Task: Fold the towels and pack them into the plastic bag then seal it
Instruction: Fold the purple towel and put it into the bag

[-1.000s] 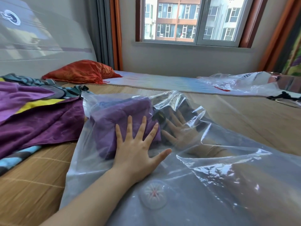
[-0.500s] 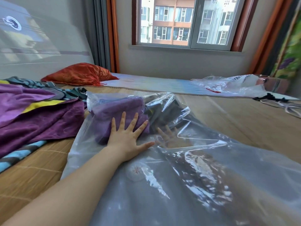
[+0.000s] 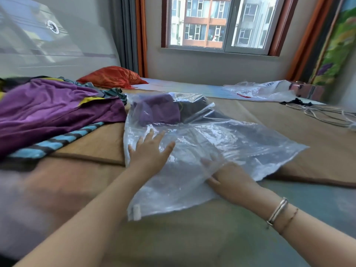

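Both hands lie spread on the plastic bag (image 3: 202,151); folded purple towel (image 3: 159,110) inside.

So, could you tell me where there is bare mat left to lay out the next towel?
Bare mat shows between the towel pile and the plastic bag, and a wider stretch right of the bag, up to the cables. The left is crowded with towels. Both hands, left and right, are at the bag's near end.
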`<state>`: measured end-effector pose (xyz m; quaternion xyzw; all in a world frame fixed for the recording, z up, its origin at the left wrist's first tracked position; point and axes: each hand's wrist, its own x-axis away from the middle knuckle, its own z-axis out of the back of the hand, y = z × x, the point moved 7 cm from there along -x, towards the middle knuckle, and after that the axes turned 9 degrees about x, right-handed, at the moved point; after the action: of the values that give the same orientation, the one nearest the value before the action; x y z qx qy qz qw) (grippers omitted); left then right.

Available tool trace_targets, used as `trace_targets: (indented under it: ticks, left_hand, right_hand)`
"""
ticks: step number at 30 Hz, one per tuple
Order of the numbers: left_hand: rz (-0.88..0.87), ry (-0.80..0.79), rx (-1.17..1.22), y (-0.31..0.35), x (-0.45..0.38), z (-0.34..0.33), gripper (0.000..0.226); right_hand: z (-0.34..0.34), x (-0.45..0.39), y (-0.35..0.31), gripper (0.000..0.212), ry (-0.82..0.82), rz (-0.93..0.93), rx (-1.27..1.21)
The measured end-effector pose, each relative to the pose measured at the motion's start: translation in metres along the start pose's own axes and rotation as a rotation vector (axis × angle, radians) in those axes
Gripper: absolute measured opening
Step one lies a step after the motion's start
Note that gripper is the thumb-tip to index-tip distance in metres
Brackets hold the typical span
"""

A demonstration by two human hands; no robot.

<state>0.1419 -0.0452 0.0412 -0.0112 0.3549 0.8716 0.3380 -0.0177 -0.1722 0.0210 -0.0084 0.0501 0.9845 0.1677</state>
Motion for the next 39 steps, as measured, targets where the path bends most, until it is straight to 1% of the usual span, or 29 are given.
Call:
trace_targets:
  ticks: [1, 4, 6, 8, 10, 12, 14, 16, 18, 21, 23, 25, 28, 30, 33, 35, 37, 39]
  left_hand:
    - [0.008, 0.019, 0.028, -0.005, 0.014, 0.006, 0.069]
    - [0.022, 0.094, 0.103, -0.023, 0.050, 0.027, 0.059]
    - [-0.001, 0.153, 0.183, -0.033, 0.067, 0.041, 0.057]
    - [-0.004, 0.227, 0.239, -0.044, 0.080, 0.053, 0.048]
    - [-0.006, 0.281, 0.283, -0.053, 0.088, 0.063, 0.040]
    - [-0.014, 0.318, 0.340, -0.058, 0.090, 0.074, 0.034]
    - [-0.008, 0.357, 0.377, -0.067, 0.089, 0.088, 0.031]
    - [0.009, 0.397, 0.387, -0.084, 0.084, 0.103, 0.031]
    - [0.037, 0.436, 0.406, -0.107, 0.077, 0.118, 0.031]
    - [0.144, 0.531, 0.458, -0.146, 0.069, 0.143, 0.032]
    - [0.224, 0.605, 0.516, -0.174, 0.066, 0.159, 0.031]
    - [0.283, 0.652, 0.555, -0.200, 0.064, 0.171, 0.031]
    - [0.307, 0.705, 0.551, -0.222, 0.061, 0.181, 0.031]
    - [0.306, 0.742, 0.530, -0.229, 0.059, 0.185, 0.030]
    - [0.276, 0.788, 0.502, -0.234, 0.055, 0.186, 0.029]
    - [0.257, 0.812, 0.488, -0.235, 0.053, 0.186, 0.028]
    - [0.244, 0.835, 0.478, -0.233, 0.053, 0.187, 0.027]
    - [0.223, 0.855, 0.470, -0.229, 0.054, 0.189, 0.027]
  right_hand:
    - [0.005, 0.022, -0.005, 0.071, 0.058, -0.020, 0.015]
    - [0.015, 0.064, -0.018, 0.060, 0.283, -0.036, 0.061]
    - [0.024, 0.078, -0.025, 0.048, 0.430, -0.036, 0.076]
    - [0.036, 0.086, -0.035, 0.038, 0.542, -0.040, 0.090]
    - [0.048, 0.087, -0.049, 0.030, 0.601, -0.032, 0.068]
    - [0.060, 0.080, -0.069, 0.027, 0.634, 0.001, 0.041]
    - [0.074, 0.066, -0.092, 0.022, 0.670, 0.036, -0.045]
    - [0.084, 0.043, -0.119, 0.018, 0.660, 0.064, -0.176]
    - [0.092, 0.012, -0.148, 0.016, 0.607, 0.096, -0.276]
    - [0.098, -0.043, -0.193, 0.011, 0.536, 0.153, -0.380]
    - [0.096, -0.086, -0.218, 0.012, 0.490, 0.167, -0.447]
    - [0.089, -0.129, -0.239, 0.018, 0.427, 0.162, -0.484]
    - [0.077, -0.186, -0.274, 0.022, 0.349, 0.227, -0.515]
    - [0.073, -0.214, -0.301, 0.032, 0.342, 0.311, -0.533]
    - [0.069, -0.240, -0.339, 0.055, 0.353, 0.450, -0.574]
    - [0.065, -0.253, -0.357, 0.063, 0.361, 0.491, -0.525]
    - [0.062, -0.264, -0.367, 0.057, 0.373, 0.469, -0.436]
    - [0.063, -0.269, -0.370, 0.037, 0.417, 0.407, -0.348]
